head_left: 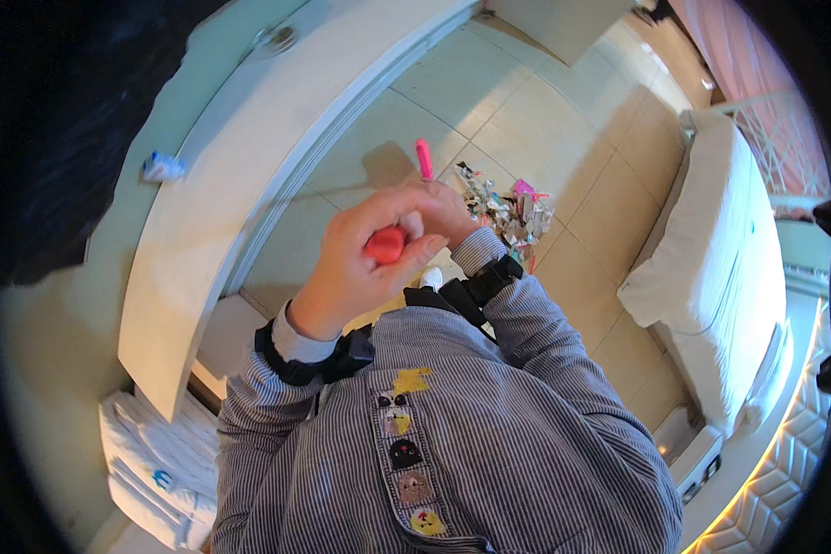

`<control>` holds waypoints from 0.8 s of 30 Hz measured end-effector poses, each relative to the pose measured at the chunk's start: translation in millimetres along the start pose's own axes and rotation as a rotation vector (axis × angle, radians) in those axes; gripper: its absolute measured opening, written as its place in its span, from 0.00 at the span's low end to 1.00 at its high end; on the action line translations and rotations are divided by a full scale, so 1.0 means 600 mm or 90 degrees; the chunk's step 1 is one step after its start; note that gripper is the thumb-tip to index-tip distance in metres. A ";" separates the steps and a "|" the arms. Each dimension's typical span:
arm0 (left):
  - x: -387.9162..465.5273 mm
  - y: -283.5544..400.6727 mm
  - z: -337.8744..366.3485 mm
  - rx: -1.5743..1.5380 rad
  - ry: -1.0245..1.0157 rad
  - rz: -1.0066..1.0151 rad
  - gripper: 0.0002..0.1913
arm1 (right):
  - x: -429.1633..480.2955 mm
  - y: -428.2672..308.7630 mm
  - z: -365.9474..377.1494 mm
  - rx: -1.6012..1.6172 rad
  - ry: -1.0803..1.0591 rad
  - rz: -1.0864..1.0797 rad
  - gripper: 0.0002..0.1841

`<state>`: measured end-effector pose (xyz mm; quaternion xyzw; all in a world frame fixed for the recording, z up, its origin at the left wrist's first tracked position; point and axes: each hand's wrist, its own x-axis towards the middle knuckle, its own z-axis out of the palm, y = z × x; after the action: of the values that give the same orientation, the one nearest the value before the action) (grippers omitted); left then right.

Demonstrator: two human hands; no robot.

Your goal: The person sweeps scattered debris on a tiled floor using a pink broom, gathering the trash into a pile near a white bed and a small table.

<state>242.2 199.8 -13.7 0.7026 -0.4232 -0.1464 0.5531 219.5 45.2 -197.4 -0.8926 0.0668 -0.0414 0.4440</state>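
My left hand (367, 256) is curled around a red rounded handle end (386, 244), whose tip shows between the thumb and fingers. Just beyond it and partly behind it, my right hand (447, 208) is bent near a pink rod-like handle (424, 159) that sticks up past the knuckles. The fingers of the right hand are mostly hidden, so its hold cannot be made out. On the tiled floor beyond the right wrist lies a pile of mixed scraps (509, 211) with paper, foil-like bits and pink pieces. Whether the red and pink parts belong to one tool cannot be told.
A long white door or panel (249, 138) curves along the left. A bed with a white cover (713, 277) stands at the right. White folded fabric (152, 471) lies at lower left. A white shoe (431, 277) shows below my hands, on the tiled floor (547, 118).
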 end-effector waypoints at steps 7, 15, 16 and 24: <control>0.071 0.048 0.020 -0.185 -0.067 0.072 0.15 | -0.056 0.035 -0.130 0.094 0.118 -0.042 0.10; 0.192 0.014 0.076 -0.406 -0.272 0.040 0.13 | -0.171 0.058 -0.153 0.036 0.227 0.190 0.12; 0.204 0.001 0.090 -0.388 -0.291 0.002 0.12 | -0.188 0.068 -0.151 0.046 0.229 0.234 0.12; 0.282 -0.134 0.279 -0.245 -0.615 -0.175 0.08 | -0.277 0.198 -0.087 0.102 0.244 0.634 0.15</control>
<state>265.4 -35.0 -99.8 0.4899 -0.4992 -0.5989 0.3901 38.4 -40.5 -263.2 -0.6928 0.5583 0.0071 0.4563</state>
